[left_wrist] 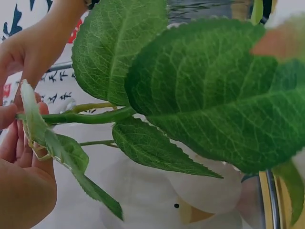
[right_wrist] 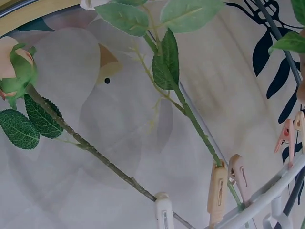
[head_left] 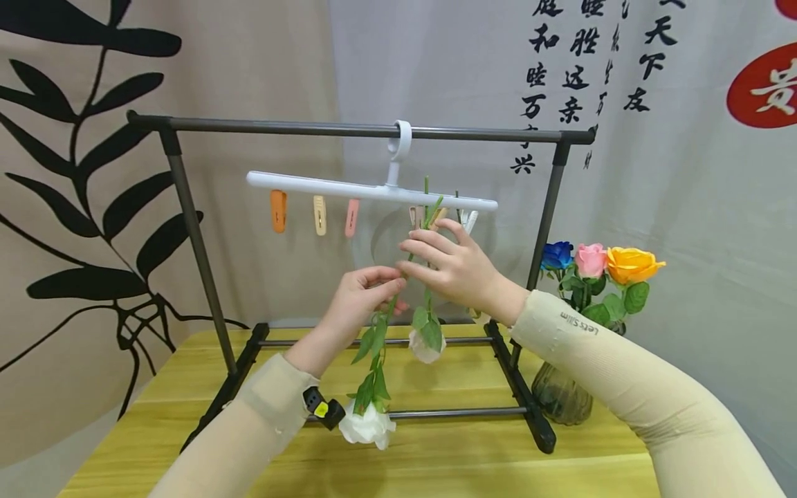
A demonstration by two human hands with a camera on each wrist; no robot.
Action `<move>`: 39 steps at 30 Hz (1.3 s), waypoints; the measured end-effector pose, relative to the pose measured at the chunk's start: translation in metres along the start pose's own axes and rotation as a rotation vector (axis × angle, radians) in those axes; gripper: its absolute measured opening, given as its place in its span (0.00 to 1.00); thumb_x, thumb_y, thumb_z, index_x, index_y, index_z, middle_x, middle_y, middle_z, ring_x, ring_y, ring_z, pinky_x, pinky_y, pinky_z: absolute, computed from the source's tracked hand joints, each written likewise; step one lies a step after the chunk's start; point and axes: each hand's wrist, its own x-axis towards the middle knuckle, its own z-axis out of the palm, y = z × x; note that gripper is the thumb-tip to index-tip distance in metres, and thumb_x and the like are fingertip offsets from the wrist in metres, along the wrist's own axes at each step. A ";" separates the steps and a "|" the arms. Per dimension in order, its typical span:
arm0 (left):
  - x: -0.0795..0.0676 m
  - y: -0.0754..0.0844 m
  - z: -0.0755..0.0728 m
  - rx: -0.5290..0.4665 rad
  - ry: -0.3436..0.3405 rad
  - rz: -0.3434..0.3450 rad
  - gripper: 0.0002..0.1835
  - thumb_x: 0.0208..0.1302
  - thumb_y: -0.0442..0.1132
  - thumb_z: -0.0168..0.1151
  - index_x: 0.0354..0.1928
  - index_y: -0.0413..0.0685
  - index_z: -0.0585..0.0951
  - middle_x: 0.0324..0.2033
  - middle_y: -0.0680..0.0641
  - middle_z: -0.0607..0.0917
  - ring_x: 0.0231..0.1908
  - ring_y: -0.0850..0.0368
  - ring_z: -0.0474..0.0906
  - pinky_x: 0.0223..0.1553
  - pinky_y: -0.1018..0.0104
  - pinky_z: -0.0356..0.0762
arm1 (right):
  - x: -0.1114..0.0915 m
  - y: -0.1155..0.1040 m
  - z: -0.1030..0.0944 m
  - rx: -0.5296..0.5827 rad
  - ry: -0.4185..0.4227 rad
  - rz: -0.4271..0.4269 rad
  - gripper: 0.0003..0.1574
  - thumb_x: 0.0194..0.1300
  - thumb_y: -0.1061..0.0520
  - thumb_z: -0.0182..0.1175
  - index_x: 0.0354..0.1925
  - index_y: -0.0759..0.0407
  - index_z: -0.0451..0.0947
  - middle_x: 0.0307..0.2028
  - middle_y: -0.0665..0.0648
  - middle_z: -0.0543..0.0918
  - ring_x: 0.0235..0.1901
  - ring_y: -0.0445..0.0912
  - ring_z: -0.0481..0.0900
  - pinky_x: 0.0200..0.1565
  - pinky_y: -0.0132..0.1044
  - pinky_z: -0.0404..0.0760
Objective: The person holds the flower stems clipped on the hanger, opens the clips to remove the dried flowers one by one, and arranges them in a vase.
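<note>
My left hand (head_left: 361, 294) pinches the green stem of a white rose (head_left: 367, 425), which hangs head down over the table. In the left wrist view its serrated leaves (left_wrist: 214, 90) fill much of the picture. My right hand (head_left: 463, 266) lies beside the upper stem with fingers extended and spread; its thumb is hidden. Just above is a white hanger (head_left: 324, 185) with clothespins. In the right wrist view, a peach clothespin (right_wrist: 217, 191) grips another rose stem (right_wrist: 200, 131), and a white clothespin (right_wrist: 164, 210) grips the stem of a peach-coloured rose (right_wrist: 16, 69).
A dark metal rack (head_left: 280, 127) carries the hanger. Orange (head_left: 278, 211), yellow (head_left: 320, 216) and pink (head_left: 351, 218) clothespins hang at its left. A glass vase (head_left: 560, 398) with blue, pink and yellow roses stands at the right on the wooden table (head_left: 454, 456).
</note>
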 end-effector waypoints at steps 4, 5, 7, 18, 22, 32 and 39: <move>0.002 -0.002 0.004 -0.001 -0.033 -0.018 0.12 0.67 0.37 0.63 0.47 0.36 0.82 0.36 0.46 0.86 0.29 0.47 0.85 0.38 0.55 0.82 | -0.007 0.001 -0.002 -0.002 0.008 -0.020 0.12 0.58 0.63 0.67 0.41 0.51 0.84 0.46 0.55 0.83 0.51 0.51 0.79 0.58 0.53 0.70; 0.002 -0.002 0.005 -0.005 -0.047 -0.021 0.13 0.67 0.37 0.63 0.47 0.35 0.81 0.36 0.45 0.86 0.30 0.46 0.85 0.38 0.54 0.82 | -0.009 0.001 -0.003 0.002 0.008 -0.020 0.11 0.59 0.63 0.67 0.40 0.51 0.84 0.46 0.55 0.83 0.50 0.51 0.79 0.58 0.52 0.70; 0.004 -0.002 0.007 -0.008 -0.080 -0.029 0.13 0.67 0.37 0.62 0.48 0.34 0.81 0.38 0.44 0.85 0.31 0.47 0.85 0.39 0.54 0.82 | -0.013 0.002 -0.005 0.008 0.007 -0.019 0.10 0.59 0.62 0.66 0.40 0.51 0.84 0.45 0.55 0.84 0.49 0.51 0.79 0.57 0.51 0.71; 0.027 -0.002 0.005 -0.028 -0.054 -0.008 0.15 0.70 0.40 0.60 0.50 0.35 0.81 0.40 0.44 0.84 0.40 0.52 0.82 0.40 0.56 0.82 | -0.042 0.009 -0.028 0.066 0.005 0.048 0.15 0.53 0.64 0.71 0.42 0.56 0.84 0.43 0.58 0.84 0.46 0.54 0.80 0.52 0.50 0.75; 0.038 -0.009 0.004 -0.041 0.039 -0.032 0.15 0.68 0.41 0.62 0.51 0.38 0.80 0.39 0.46 0.84 0.42 0.51 0.81 0.38 0.62 0.82 | -0.051 0.013 -0.031 0.094 0.047 0.121 0.09 0.60 0.63 0.67 0.41 0.57 0.84 0.41 0.59 0.84 0.44 0.55 0.80 0.49 0.52 0.76; 0.065 -0.022 0.007 -0.095 0.231 -0.054 0.23 0.67 0.40 0.63 0.61 0.42 0.74 0.54 0.42 0.80 0.49 0.49 0.78 0.53 0.51 0.74 | -0.062 0.020 -0.051 0.173 0.158 0.329 0.13 0.72 0.56 0.56 0.37 0.59 0.86 0.39 0.60 0.84 0.44 0.59 0.79 0.55 0.53 0.71; 0.079 -0.025 0.019 -0.122 0.211 -0.050 0.26 0.66 0.38 0.63 0.64 0.43 0.70 0.59 0.41 0.76 0.54 0.47 0.76 0.57 0.47 0.71 | -0.070 0.024 -0.063 0.208 0.188 0.406 0.09 0.68 0.58 0.60 0.38 0.61 0.86 0.35 0.60 0.84 0.38 0.58 0.78 0.51 0.51 0.72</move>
